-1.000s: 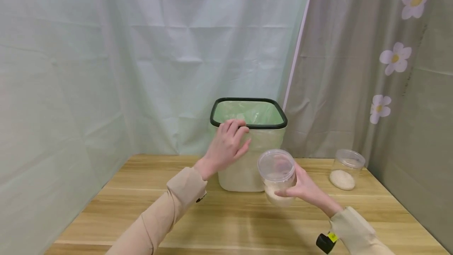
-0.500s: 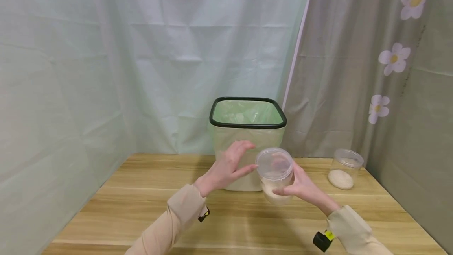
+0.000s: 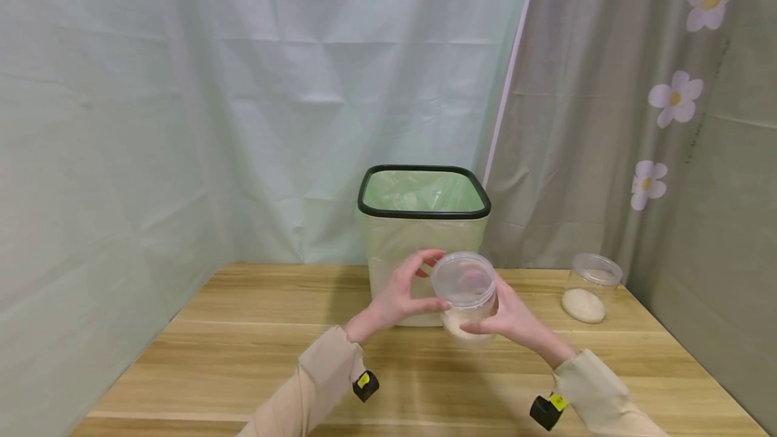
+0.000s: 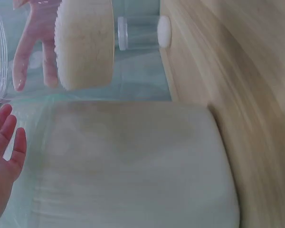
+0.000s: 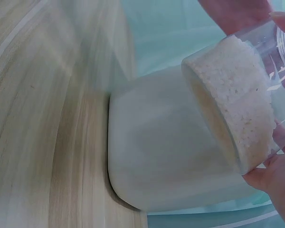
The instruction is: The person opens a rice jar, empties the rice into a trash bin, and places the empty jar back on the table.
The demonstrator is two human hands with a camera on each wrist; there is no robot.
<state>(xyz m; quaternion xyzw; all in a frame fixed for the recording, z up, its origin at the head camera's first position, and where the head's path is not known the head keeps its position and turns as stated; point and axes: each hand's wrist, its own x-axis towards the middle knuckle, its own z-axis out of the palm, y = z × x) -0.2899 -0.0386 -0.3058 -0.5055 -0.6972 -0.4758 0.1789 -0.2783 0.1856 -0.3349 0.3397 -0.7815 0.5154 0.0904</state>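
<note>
My right hand (image 3: 512,315) grips a clear lidded jar (image 3: 464,282) from its right side, holding it above the table in front of the bin. White, rice-like grains (image 5: 237,90) fill the lower part of the jar, which leans slightly. My left hand (image 3: 403,292) is at the jar's left, thumb and fingers spread to either side of the lid (image 3: 463,280). In the left wrist view, the visible left fingers (image 4: 4,128) are loosely bent and look apart from the jar; whether the thumb touches the lid I cannot tell.
A pale bin (image 3: 388,241) with a black rim and a plastic liner stands behind my hands. Another clear jar (image 3: 591,288), with some white grains at its bottom, is on the wooden table (image 3: 243,342) at the right. Curtains hang behind and at both sides.
My left hand has left the bin's rim and moved down and right to the jar's lid. The right hand still holds the jar, shifted slightly left.
</note>
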